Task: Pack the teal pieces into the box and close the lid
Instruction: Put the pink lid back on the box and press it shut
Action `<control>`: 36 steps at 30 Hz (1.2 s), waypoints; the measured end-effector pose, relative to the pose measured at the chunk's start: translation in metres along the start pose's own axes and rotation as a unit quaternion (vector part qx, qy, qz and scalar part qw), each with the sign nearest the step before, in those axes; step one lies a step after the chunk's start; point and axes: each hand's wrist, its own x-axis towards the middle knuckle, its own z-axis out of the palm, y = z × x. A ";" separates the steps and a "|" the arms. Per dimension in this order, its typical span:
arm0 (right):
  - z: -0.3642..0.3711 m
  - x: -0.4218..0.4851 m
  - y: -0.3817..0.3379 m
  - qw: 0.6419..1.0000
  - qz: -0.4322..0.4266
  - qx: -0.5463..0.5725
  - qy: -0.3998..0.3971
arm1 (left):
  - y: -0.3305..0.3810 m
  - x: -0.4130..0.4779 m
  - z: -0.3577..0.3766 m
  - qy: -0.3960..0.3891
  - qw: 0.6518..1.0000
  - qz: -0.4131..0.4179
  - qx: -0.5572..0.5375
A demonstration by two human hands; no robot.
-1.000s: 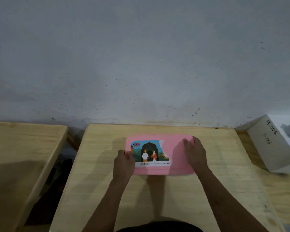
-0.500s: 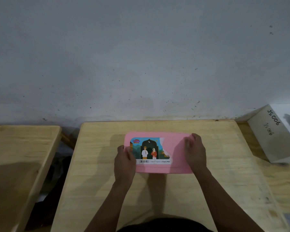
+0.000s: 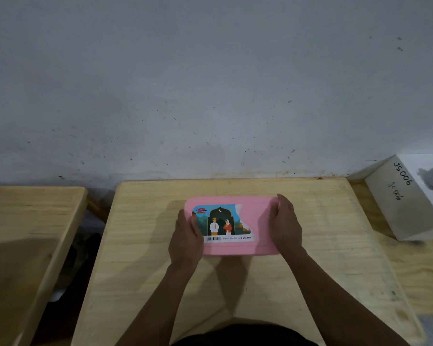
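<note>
A pink box [image 3: 260,221] lies flat on the middle of the wooden table [image 3: 335,233], its lid on top. The lid bears a partly torn colourful sticker with two figures and a barcode. My left hand [image 3: 186,238] grips the box's left end, thumb over the lid's edge. My right hand [image 3: 285,224] holds the right end, fingers laid over the lid. No teal pieces are in view; the inside of the box is hidden.
A second wooden table [image 3: 23,233] stands to the left across a dark gap. At the right a white cardboard box [image 3: 398,203] marked JS006 lies tilted against the grey wall, with a grey round object on it.
The view has shifted slightly, and the box with both hands sits a little further left and lower in view. Both hands keep their hold on the box's ends.
</note>
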 end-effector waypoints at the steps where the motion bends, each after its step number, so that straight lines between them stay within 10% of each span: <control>1: 0.001 0.000 0.000 1.000 -0.012 -0.027 0.005 | 0.001 0.002 0.000 -0.003 1.000 0.018 0.020; 8: 0.009 -0.001 0.005 0.979 -0.126 -0.158 0.012 | -0.002 0.018 0.005 -0.068 0.971 0.170 0.157; 25: 0.015 0.006 0.008 0.980 -0.133 -0.147 0.008 | 0.001 0.024 0.012 -0.012 0.969 0.190 0.158; 36: -0.010 0.008 0.020 0.985 -0.009 0.160 -0.059 | -0.008 0.019 0.009 0.043 0.995 0.085 -0.026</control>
